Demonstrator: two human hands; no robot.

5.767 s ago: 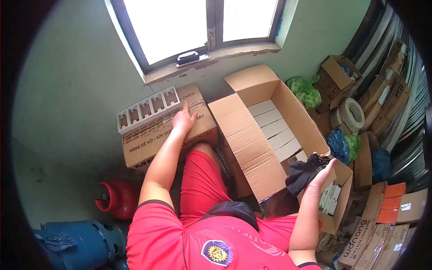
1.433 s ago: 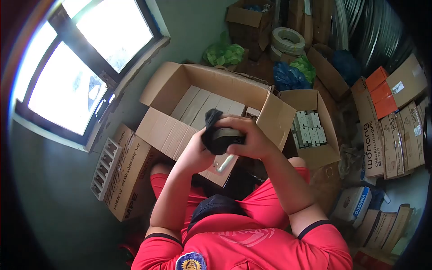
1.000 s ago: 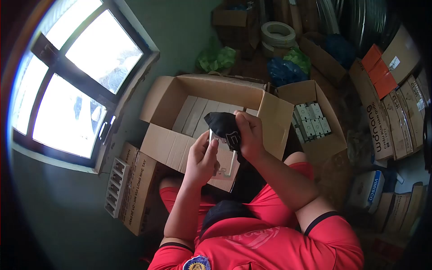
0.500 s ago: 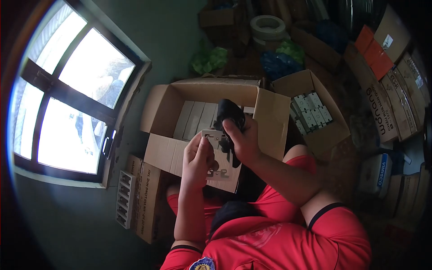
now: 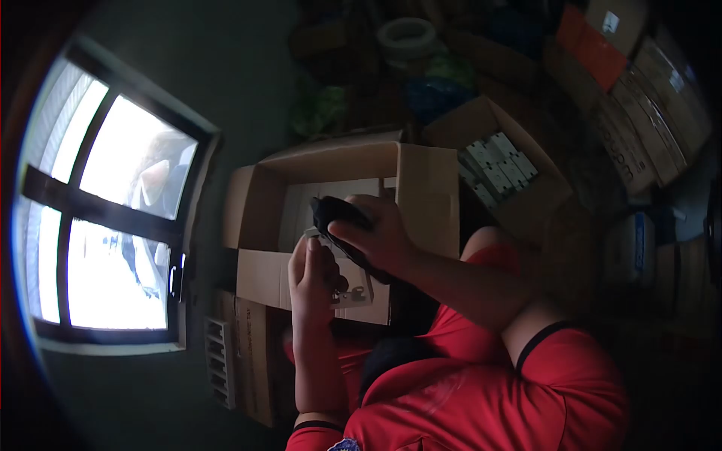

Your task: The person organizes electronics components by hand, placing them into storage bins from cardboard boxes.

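Observation:
My left hand (image 5: 310, 269) is closed on the edge of a white slotted panel (image 5: 359, 295), which is tilted and has shaped cut-outs along its lower end. In my right hand (image 5: 382, 239) is a bunched black cloth (image 5: 337, 213), pressed near the panel's upper edge. The cloth and my fingers hide much of the panel. Both hands are over the near side of an open cardboard box (image 5: 427, 192), where pale flat pieces lie inside.
To the right stands a second open box (image 5: 553, 169) holding several white blocks (image 5: 500, 169). Stacked cartons (image 5: 639, 124) rise at the far right. A white slotted rack (image 5: 219, 361) leans beside a carton (image 5: 253, 357) at the left, below the window (image 5: 124, 203).
My right hand and the black cloth have moved left and down, closer to my left hand. The cloth now lies more level. The whole view has shifted and turned darker.

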